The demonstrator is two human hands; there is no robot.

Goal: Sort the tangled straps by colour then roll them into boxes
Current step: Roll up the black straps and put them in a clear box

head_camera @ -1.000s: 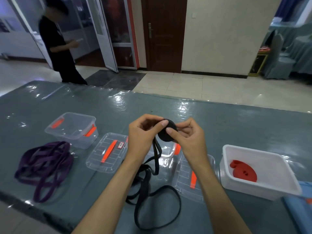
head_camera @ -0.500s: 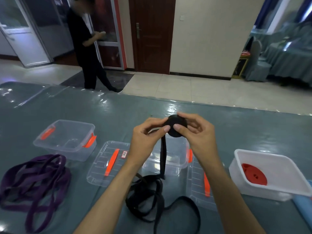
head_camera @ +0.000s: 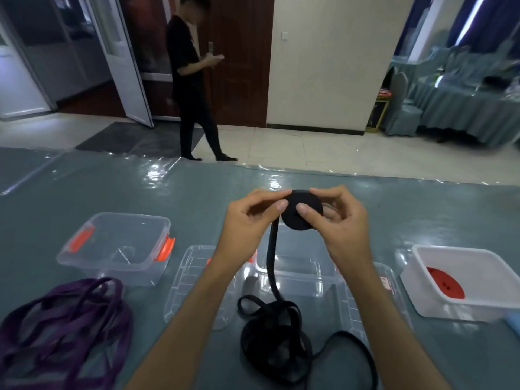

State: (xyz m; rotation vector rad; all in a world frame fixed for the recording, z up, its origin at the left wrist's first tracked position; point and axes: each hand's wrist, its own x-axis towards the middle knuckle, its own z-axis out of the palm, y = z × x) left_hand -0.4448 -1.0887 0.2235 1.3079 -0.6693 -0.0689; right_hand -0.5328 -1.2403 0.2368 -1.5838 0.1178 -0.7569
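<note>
Two hands hold the black roll up over the table, between the clear boxes and the far edge. The left hand pinches the roll's left rim, thumb on the near face and index finger curled over the top. The right hand pinches the right side, thumb flat on the near face and the other fingers curled behind. Neither hand is spread; both are closed on the roll.

From the roll's lower left edge the black strap hangs straight down to a loose heap on the table, just near of the middle clear box; a last loop trails off to the right.

To wind well, I judge the roll should turn between the thumbs while the free length stays flat and lightly taut, so each turn lands squarely on the one below. The heap looks twisted, so a kink could ride up; smoothing it with the left fingers before it reaches the roll would keep the coil tight. The grip should not slacken, or the coil may spring loose.

Much remains: the purple strap lies unrolled at near left beside an open clear box, while a red roll already sits in the white box at right.
</note>
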